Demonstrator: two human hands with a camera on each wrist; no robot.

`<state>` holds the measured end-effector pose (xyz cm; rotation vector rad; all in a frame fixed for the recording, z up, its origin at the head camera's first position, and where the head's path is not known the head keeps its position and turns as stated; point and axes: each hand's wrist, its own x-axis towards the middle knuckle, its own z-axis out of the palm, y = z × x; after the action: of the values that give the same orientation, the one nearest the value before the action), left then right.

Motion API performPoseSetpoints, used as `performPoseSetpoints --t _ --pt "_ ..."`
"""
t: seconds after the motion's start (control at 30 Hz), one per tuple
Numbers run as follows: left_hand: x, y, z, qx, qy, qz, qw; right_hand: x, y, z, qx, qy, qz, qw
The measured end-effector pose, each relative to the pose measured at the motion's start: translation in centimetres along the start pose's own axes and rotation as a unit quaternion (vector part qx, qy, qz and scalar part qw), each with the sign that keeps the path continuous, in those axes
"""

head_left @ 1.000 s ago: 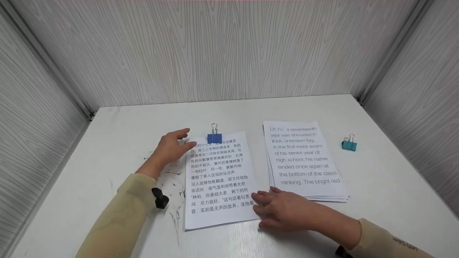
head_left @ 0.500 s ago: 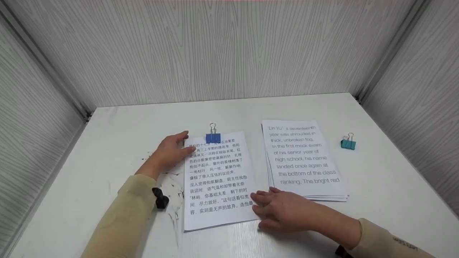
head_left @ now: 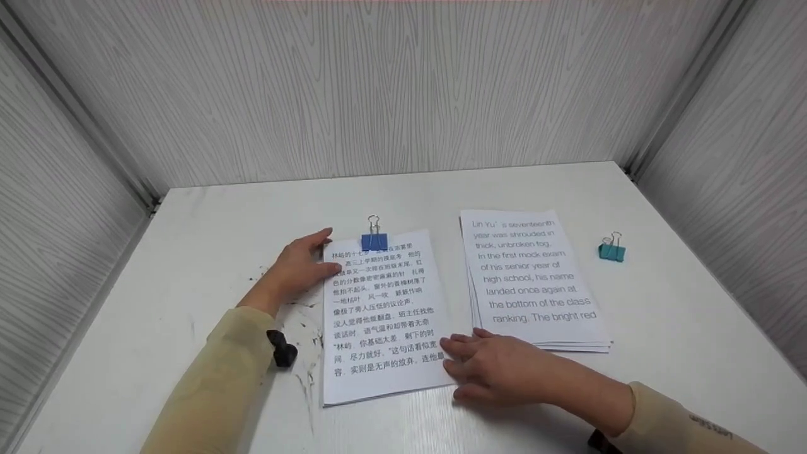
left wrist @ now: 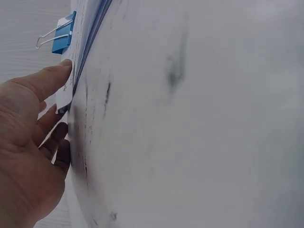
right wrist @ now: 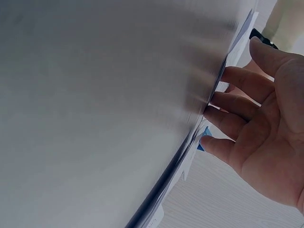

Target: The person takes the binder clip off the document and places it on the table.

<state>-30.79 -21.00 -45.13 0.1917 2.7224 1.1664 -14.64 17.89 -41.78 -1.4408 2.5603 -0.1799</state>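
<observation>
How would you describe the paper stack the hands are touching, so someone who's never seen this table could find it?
On the white table, two paper stacks lie side by side. It is the stack with Chinese text, between the left hand and the right hand. Unlike the English-text stack, it has a blue binder clip on its far edge.

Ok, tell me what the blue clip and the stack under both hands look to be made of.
Blue clip: probably painted metal, given its smooth body and thin, shiny wire loops. Stack: plain matte white paper with black print; layered sheet edges show at its side.
</observation>
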Motion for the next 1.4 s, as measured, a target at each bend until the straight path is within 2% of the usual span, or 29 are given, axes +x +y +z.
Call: performPoseSetpoints --t 0.2,0.33,0.43,0.6,0.7,0.9,1.0,1.07,1.3,1.4 --pt "0.2 0.5 -0.1 -0.070 0.021 0.012 0.9973 0.1 0.1 0.2 -0.002 -0.001 0.000 1.000" --pt "0.3 0.7 -0.2 -0.123 0.023 0.003 0.9921 0.1 0.2 0.3 -0.001 0.001 0.001 1.000" --pt "0.3 0.5 -0.1 -0.163 0.007 -0.008 0.9866 0.0 0.2 0.4 0.000 0.001 0.003 1.000" --pt "0.4 0.0 0.2 -0.213 -0.046 -0.009 0.9759 -0.1 0.2 0.4 0.006 -0.003 0.013 1.000" --pt "0.5 0.1 0.2 -0.212 -0.064 -0.002 0.9752 -0.1 0.2 0.4 0.010 -0.006 0.015 1.000" --pt "0.5 0.5 0.2 -0.206 -0.071 0.005 0.9760 -0.1 0.2 0.3 0.008 0.001 0.007 1.000" --pt "0.5 0.6 0.3 -0.224 -0.072 0.000 0.9720 0.0 0.2 0.3 0.002 0.003 0.002 1.000" --pt "0.4 0.7 0.4 -0.230 -0.067 -0.001 0.9708 0.0 0.2 0.3 0.000 0.002 0.002 1.000" --pt "-0.4 1.3 0.4 -0.206 -0.031 0.000 0.9781 0.0 0.1 0.3 0.001 -0.011 0.008 1.000" --pt "-0.9 1.8 0.3 -0.209 -0.019 0.006 0.9777 0.1 0.1 0.2 0.000 -0.007 0.006 1.000"
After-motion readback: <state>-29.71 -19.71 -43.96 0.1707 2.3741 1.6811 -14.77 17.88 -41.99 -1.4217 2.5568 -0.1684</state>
